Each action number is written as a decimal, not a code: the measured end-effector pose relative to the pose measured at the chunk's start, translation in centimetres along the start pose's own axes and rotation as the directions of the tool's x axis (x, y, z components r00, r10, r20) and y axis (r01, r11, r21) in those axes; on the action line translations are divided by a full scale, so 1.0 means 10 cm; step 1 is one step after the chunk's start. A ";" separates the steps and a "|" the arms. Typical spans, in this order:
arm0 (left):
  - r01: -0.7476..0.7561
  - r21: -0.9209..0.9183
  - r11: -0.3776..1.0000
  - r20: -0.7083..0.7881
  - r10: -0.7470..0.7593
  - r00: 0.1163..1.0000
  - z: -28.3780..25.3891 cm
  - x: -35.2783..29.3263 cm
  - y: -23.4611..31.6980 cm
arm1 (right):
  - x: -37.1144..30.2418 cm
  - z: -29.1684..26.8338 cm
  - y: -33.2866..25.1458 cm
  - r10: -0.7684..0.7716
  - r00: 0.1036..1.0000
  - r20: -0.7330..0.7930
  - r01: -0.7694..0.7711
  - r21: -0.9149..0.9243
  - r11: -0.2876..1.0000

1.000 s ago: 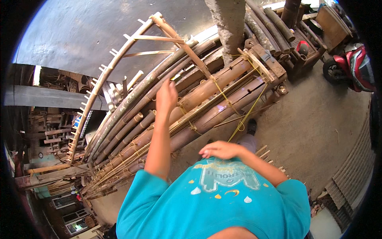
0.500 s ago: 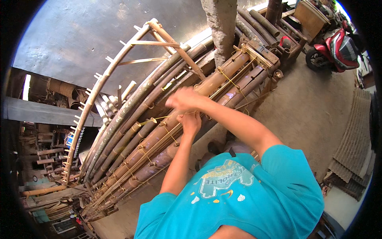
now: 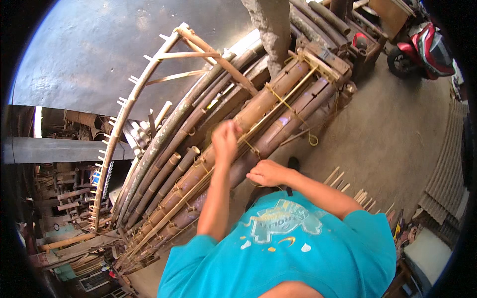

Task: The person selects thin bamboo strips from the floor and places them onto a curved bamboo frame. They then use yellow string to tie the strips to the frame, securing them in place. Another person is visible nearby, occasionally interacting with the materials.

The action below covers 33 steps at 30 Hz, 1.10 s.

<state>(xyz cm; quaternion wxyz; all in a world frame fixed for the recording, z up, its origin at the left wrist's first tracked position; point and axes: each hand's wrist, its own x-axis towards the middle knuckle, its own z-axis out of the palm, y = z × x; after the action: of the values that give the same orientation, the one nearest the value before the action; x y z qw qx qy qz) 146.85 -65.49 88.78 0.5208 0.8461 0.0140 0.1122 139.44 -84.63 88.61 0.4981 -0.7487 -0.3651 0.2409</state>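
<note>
Two thick bamboo poles lie side by side: a tan pole point(image 3: 252, 110) and a purplish-brown pole point(image 3: 294, 113). Thin bamboo strips run lengthwise between them, and yellow cord point(image 3: 283, 102) ties cross them at intervals. My left hand point(image 3: 225, 141) is closed over the tan pole, fingers pinched; whatever they hold is too small to make out. Lower and to the right, on my side of the purplish pole, my right hand point(image 3: 271, 174) is a fist. A thin strand of cord point(image 3: 255, 185) shows beneath it. Farther along, a loose cord loop point(image 3: 312, 139) hangs off the purplish pole.
Beyond the poles stands a curved bamboo frame point(image 3: 130, 102) with short pegs. More bamboo poles point(image 3: 171, 119) lie beside it. A rough concrete post point(image 3: 271, 35) rises behind. Bamboo sticks point(image 3: 365, 198) lie at my right; a red motorbike point(image 3: 425, 52) and corrugated sheets point(image 3: 444, 164) are farther right.
My hands, close together before, have moved apart. The right one came down and rightward toward my body; the left one rose slightly over the tan pole. My view has shifted a little.
</note>
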 end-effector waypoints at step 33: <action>0.136 0.451 0.882 0.131 -0.217 0.967 -1.62 -1.33 -0.66 | 1.64 0.84 -1.41 0.085 0.996 0.015 -0.084 0.418 0.905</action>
<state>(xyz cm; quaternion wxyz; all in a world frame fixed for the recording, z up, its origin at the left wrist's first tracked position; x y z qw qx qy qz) 131.23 -50.17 87.62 0.3241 0.9433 0.0696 -0.0180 139.17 -63.55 98.41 0.6366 -0.6401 -0.2715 0.3335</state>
